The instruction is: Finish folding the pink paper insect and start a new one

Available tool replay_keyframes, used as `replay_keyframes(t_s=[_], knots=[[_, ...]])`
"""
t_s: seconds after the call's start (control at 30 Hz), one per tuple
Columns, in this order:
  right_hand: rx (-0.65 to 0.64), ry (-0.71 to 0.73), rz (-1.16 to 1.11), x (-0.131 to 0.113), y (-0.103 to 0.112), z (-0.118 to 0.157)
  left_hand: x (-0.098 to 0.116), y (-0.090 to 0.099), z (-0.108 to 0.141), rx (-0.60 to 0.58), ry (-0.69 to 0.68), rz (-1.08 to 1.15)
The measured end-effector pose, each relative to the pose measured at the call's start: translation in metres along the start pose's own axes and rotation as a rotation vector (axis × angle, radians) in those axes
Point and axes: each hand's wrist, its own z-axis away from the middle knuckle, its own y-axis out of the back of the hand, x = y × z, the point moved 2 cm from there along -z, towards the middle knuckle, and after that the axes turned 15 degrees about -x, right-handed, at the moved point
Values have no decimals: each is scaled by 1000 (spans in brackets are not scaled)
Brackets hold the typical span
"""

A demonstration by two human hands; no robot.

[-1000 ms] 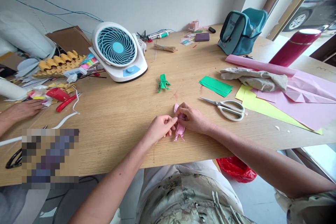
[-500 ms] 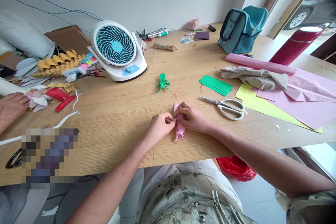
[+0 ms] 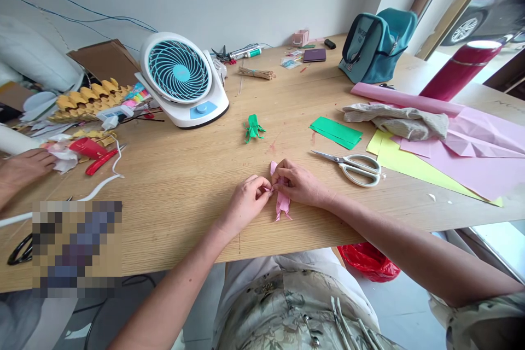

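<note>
Head view: left hand (image 3: 249, 199) at nine o'clock and right hand (image 3: 302, 184) at three pinch the pink paper (image 3: 283, 203), probably light, soft and easily torn, best held mid-body.

Table (image 3: 176, 197): light brown, streaky wood grain. Near front edge, folded paper (image 3: 283, 203): pink. Mid-table, folded figure (image 3: 253, 127) and paper strips (image 3: 335, 132): both plain green. Scissors (image 3: 346, 162): off-white handles, silver blades. Toward right edge: yellow sheet (image 3: 414, 169), pink sheets (image 3: 463, 175), grey cloth (image 3: 397, 120), deep red flask (image 3: 459, 72). Toward back edge: white fan (image 3: 217, 109) with blue hub (image 3: 180, 73); teal bag (image 3: 394, 60). Shirt (image 3: 270, 311): pale, darker leafy print.
</note>
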Motion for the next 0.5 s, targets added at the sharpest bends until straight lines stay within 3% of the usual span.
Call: replay_keyframes(t_s=[0.27, 0.5], knots=[[-8, -8, -11, -1, 0, 0, -18, -5, -6, -40, 146, 434], [-3, 28, -5, -1, -1, 1, -17, -6, -10, 25, 174, 483]])
